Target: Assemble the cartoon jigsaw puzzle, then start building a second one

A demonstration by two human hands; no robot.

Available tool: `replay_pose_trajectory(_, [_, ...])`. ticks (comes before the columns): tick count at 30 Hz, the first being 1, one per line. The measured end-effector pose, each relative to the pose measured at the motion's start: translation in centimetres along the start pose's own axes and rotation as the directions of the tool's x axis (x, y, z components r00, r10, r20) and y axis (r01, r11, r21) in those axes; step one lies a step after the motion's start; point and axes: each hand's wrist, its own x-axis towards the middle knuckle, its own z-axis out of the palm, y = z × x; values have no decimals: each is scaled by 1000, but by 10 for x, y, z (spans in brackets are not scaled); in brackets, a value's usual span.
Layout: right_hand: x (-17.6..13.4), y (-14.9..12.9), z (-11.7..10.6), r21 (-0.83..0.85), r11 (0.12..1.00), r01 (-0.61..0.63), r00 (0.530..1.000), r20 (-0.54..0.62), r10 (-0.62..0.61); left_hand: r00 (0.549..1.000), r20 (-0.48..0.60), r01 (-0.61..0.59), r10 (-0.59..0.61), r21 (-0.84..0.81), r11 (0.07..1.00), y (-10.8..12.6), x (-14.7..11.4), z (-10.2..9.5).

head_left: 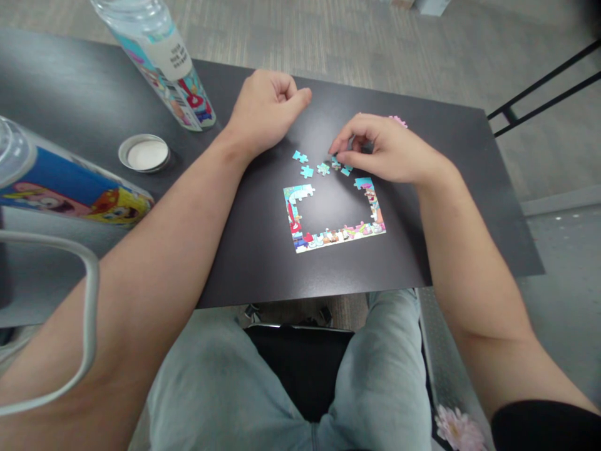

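A partly joined jigsaw border (297, 241) lies on the dark table, with a gap along its far side. Several loose blue jigsaw pieces, including one whitish-green piece (323, 169), are scattered just beyond it. My right hand (382, 147) is over the right end of this row, thumb and fingertips pinched on a small jigsaw piece (335, 163) that they partly cover. At the far edge of the table, my left hand (267, 109) rests on its side with the fingers curled in. Whatever it may hold is hidden.
A clear bottle with a cartoon label (171, 69) stands at the far left. Nearer lies a second cartoon-labelled container (70, 188), beside a round metal lid (143, 153). A white cable (91, 313) crosses before my left forearm. Pink flower petals (398, 121) show behind my right hand.
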Motion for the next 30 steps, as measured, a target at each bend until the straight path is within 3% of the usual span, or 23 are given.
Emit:
replay_pose_trajectory(5, [-3, 5, 0, -32, 999, -8, 1000, -15, 7, 1000, -6, -3, 3, -6, 1000, -1, 0, 1])
replay_pose_trajectory(17, [-4, -17, 7, 0, 998, 62, 979, 197, -61, 1000, -15, -23, 23, -13, 1000, 0, 0, 1])
replay_pose_trajectory(30, [-3, -29, 23, -15, 998, 69, 985, 158, -65, 1000, -10, -26, 26, -20, 999, 0, 0, 1])
